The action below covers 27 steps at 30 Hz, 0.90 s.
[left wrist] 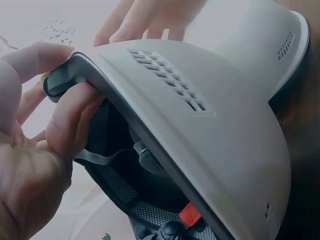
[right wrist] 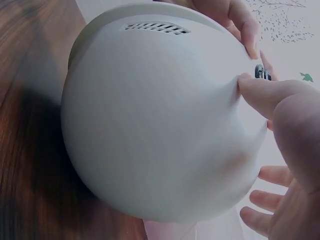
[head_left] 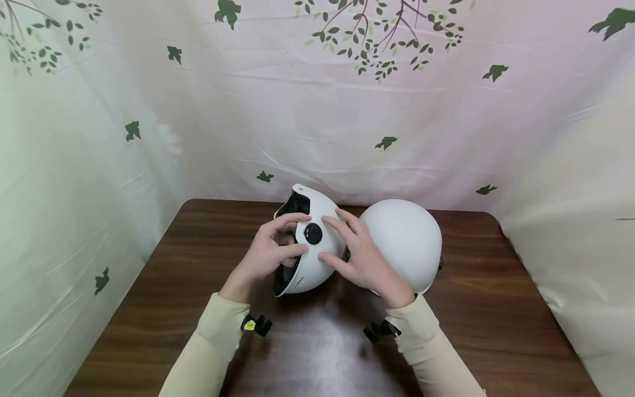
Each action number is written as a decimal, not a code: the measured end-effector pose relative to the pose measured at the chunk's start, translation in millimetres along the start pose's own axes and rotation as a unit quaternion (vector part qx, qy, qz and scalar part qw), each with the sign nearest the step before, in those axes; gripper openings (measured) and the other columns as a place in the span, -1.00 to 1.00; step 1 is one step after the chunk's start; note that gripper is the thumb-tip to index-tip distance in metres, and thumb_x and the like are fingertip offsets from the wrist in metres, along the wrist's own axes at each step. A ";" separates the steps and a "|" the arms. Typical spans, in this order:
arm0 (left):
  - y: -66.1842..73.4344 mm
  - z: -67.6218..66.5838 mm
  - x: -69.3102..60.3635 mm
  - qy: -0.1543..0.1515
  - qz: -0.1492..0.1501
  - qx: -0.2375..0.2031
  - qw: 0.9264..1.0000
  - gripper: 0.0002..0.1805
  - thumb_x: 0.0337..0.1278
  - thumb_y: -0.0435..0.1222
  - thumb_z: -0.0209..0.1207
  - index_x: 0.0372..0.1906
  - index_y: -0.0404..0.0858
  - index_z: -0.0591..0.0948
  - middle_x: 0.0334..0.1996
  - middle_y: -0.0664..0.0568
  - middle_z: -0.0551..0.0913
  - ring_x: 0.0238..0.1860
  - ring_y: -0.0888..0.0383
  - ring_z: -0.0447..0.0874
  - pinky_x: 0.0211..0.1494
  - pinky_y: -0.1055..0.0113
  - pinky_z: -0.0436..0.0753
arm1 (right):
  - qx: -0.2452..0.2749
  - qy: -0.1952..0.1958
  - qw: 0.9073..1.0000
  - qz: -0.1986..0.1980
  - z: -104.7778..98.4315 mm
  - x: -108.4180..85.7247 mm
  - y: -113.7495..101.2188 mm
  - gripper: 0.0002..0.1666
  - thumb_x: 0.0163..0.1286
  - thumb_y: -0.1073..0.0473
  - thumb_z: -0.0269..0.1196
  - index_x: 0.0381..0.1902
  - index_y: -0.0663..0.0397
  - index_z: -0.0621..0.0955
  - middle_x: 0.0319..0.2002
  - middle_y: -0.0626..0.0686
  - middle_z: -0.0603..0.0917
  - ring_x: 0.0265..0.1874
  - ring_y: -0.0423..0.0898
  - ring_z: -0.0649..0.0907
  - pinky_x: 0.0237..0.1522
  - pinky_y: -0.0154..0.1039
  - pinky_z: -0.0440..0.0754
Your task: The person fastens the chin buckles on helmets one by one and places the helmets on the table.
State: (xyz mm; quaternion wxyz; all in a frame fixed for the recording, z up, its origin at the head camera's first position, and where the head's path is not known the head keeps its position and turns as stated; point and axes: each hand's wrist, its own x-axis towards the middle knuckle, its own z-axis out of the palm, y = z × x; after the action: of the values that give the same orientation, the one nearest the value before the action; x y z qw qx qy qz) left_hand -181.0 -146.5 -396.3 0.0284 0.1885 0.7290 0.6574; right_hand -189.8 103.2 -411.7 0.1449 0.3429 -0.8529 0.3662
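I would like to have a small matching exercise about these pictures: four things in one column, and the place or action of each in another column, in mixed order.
Column one
1. Black knob
2. Left hand
3. Red piece
4. Second helmet

Column two
A. Inside the opening of the held helmet
B. On the table, right of the held helmet in the head view
C. Pinches the held helmet's rim
D. On the held helmet's outside, between both hands

Pairs: 1-D, 2-C, 3-A, 4-B

smooth plastic-looking helmet (head_left: 317, 273), rough mesh lining (left wrist: 118, 188), glossy wood-grain table (head_left: 317, 353), creased cloth backdrop (head_left: 297, 110)
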 end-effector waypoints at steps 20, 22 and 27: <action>-2.4 -3.3 -3.2 0.019 0.038 -0.116 0.992 -0.37 0.10 -0.64 0.31 0.32 -0.34 0.53 -0.01 -0.08 0.70 -0.26 0.11 0.82 -0.56 0.17 0.76 | 0.005 0.001 1.000 0.009 -9.9 4.4 -2.7 -0.15 0.36 -0.04 0.49 0.54 -0.12 0.45 0.59 0.31 0.21 0.54 0.30 0.23 0.42 0.32 0.37; -3.9 -4.2 -3.6 0.022 0.042 -0.129 0.990 -0.39 0.10 -0.66 0.30 0.28 -0.25 0.59 -0.02 -0.06 0.71 -0.27 0.12 0.82 -0.57 0.18 0.75 | 0.007 0.005 1.000 0.007 -9.5 4.5 -2.4 -0.15 0.35 -0.03 0.50 0.54 -0.11 0.45 0.59 0.31 0.21 0.53 0.31 0.24 0.41 0.33 0.37; -7.8 -7.4 -5.5 0.021 0.062 -0.161 0.985 -0.38 0.13 -0.67 0.25 0.25 -0.11 0.62 -0.02 -0.06 0.71 -0.31 0.13 0.82 -0.58 0.22 0.74 | 0.012 0.011 1.000 0.007 -10.0 4.1 -2.3 -0.14 0.34 -0.04 0.50 0.54 -0.13 0.45 0.59 0.28 0.23 0.53 0.30 0.25 0.40 0.33 0.39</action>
State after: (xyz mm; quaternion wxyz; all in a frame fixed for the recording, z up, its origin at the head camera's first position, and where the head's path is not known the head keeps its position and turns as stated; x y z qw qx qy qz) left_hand -179.9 -155.7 -404.0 0.0018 0.2124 0.6007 0.7707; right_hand -191.1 107.3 -401.5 0.1476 0.3345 -0.8490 0.3814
